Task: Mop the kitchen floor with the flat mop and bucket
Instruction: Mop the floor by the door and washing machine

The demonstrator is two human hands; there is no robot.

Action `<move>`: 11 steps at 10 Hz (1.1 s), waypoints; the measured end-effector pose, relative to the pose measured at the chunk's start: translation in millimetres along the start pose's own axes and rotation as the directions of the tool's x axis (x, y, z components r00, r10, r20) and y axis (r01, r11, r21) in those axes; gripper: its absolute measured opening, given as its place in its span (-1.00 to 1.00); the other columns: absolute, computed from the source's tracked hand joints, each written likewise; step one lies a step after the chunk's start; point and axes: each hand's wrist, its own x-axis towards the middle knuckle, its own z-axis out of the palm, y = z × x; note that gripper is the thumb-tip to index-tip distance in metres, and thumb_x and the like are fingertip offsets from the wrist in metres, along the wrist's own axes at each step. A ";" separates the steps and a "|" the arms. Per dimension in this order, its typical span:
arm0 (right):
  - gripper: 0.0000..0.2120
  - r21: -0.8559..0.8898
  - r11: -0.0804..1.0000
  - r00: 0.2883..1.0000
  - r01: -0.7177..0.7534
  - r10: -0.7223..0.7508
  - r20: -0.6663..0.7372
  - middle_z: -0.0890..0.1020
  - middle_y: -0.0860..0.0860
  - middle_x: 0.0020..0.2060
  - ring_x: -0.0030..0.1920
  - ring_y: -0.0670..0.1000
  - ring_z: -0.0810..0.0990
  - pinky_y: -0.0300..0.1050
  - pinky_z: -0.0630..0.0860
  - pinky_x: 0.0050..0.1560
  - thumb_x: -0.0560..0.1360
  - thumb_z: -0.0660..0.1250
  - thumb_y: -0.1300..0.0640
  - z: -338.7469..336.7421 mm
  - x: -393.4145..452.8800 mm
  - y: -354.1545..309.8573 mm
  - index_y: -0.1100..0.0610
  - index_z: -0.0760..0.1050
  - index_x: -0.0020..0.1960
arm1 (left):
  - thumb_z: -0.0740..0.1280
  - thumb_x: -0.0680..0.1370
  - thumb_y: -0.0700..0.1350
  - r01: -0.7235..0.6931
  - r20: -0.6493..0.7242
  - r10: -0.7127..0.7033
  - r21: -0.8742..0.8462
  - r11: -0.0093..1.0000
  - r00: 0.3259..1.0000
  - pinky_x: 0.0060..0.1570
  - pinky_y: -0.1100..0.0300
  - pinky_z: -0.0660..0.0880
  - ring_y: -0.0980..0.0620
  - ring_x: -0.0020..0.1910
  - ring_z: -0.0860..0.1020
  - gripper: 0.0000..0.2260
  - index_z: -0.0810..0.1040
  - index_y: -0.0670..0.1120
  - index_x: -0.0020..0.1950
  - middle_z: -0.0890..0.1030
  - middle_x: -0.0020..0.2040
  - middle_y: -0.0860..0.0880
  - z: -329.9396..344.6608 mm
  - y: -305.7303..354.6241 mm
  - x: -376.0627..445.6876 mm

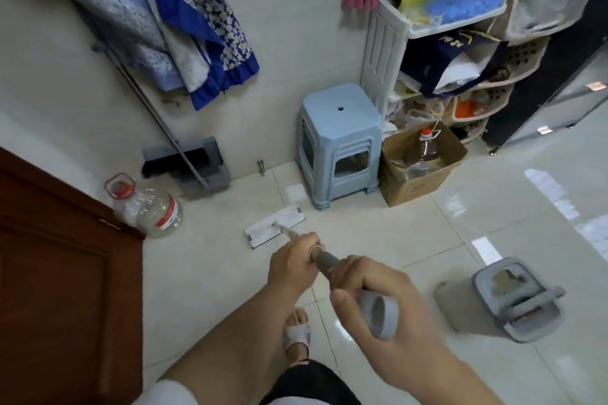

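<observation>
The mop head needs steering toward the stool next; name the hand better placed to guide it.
Left. The left hand grips lower on the mop handle, nearer the mop head; the right hand holds the top end.

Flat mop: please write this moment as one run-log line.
left hand grips mop handle | right hand grips handle end | mop head on floor | bucket right

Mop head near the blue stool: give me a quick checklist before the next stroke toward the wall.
1. Left hand grips the mop handle: ok.
2. Right hand grips the handle's top end: ok.
3. Mop head flat on the floor: ok.
4. Gap between mop head and stool: ok, apart but close.
5. Plastic jug stands left of the path: ok.
6. Pad wetness: cannot tell.
</observation>
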 end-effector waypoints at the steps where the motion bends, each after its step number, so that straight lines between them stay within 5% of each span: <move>1: -0.81 -0.061 0.998 0.997 0.000 0.005 0.075 0.57 0.06 -0.22 -0.20 0.17 0.57 0.19 0.49 -0.19 0.57 0.39 0.28 44.6 50.1 38.6 0.21 0.46 -0.20 | 0.29 0.59 0.03 -0.024 -0.050 0.024 0.008 1.000 0.998 -0.12 0.11 0.55 -0.20 0.02 0.61 -0.89 0.46 0.02 -0.03 0.66 0.01 -0.02 -28.7 -44.3 66.3; 2: -0.91 -0.116 0.992 0.996 -0.050 0.058 0.063 0.61 0.05 -0.11 -0.05 0.11 0.64 0.17 0.55 -0.06 0.54 0.39 0.30 82.0 109.7 71.5 0.23 0.52 -0.14 | 0.34 0.58 -0.12 0.166 0.083 -0.145 -0.380 0.910 0.986 -0.19 0.25 0.51 -0.41 0.12 0.59 -0.93 0.53 -0.11 -0.01 0.50 0.33 -0.39 -54.9 -68.5 138.9; 3: -0.94 -0.104 0.991 0.995 -0.086 0.080 -0.064 0.67 -0.01 -0.09 0.05 0.04 0.68 0.00 0.61 0.08 0.55 0.35 0.22 86.0 173.8 84.8 0.20 0.56 -0.09 | 0.31 0.55 -0.06 0.178 0.104 -0.149 -0.382 0.907 0.983 0.17 -0.04 0.59 -0.42 0.22 0.55 -0.78 0.59 -0.16 0.09 0.51 0.31 -0.43 -72.4 -78.0 194.7; 4: -0.93 -0.126 0.988 0.983 -0.088 0.066 -0.174 0.70 -0.04 -0.15 0.00 0.01 0.71 -0.13 0.62 0.05 0.53 0.34 0.23 61.0 212.2 83.1 0.20 0.56 -0.13 | 0.31 0.59 -0.06 -0.068 0.051 0.063 0.102 0.992 0.997 0.17 -0.11 0.56 -0.28 0.15 0.59 -0.86 0.60 -0.03 0.10 0.64 0.13 -0.23 -89.1 -60.0 233.9; 6: -0.85 -0.181 0.983 0.988 -0.023 -0.006 -0.157 0.67 0.00 -0.31 -0.23 0.02 0.67 -0.08 0.61 -0.19 0.48 0.34 0.22 33.2 231.5 75.6 0.24 0.57 -0.24 | 0.30 0.52 -0.02 0.042 -0.014 -0.042 0.027 0.999 0.999 -0.14 0.07 0.51 -0.16 -0.05 0.59 -0.96 0.49 0.05 -0.13 0.64 -0.07 -0.02 -89.1 -32.1 236.9; 8: -0.84 -0.128 0.992 0.995 -0.009 -0.003 -0.095 0.67 -0.02 -0.34 -0.26 0.03 0.65 -0.05 0.58 -0.24 0.43 0.32 0.13 -23.8 173.4 31.9 0.14 0.59 -0.29 | 0.27 0.49 0.02 0.047 -0.081 -0.054 -0.095 0.994 0.995 -0.38 0.16 0.29 -0.07 -0.30 0.51 -0.78 0.37 0.05 -0.33 0.50 -0.34 0.10 -43.4 10.1 149.7; 10: -0.89 -0.047 0.998 0.998 -0.046 0.048 0.034 0.65 0.12 -0.38 -0.23 0.24 0.66 0.28 0.64 -0.15 0.27 0.33 0.08 -113.1 104.3 -34.0 0.05 0.61 -0.37 | 0.30 0.45 0.12 0.105 -0.157 -0.180 -0.397 0.912 0.971 -0.54 0.36 0.21 0.28 -0.39 0.47 -0.84 0.40 0.17 -0.30 0.54 -0.38 0.17 37.5 77.0 16.4; 11: -0.87 -0.066 0.996 0.994 -0.067 0.072 0.077 0.68 0.08 -0.39 -0.31 0.08 0.67 0.04 0.62 -0.27 0.25 0.34 0.02 -106.7 65.0 -49.5 0.05 0.59 -0.39 | 0.22 0.46 0.13 0.171 -0.137 -0.232 -0.352 0.920 0.963 -0.47 0.22 0.29 0.20 -0.40 0.48 -0.91 0.41 0.18 -0.23 0.56 -0.34 0.13 54.1 73.0 -21.1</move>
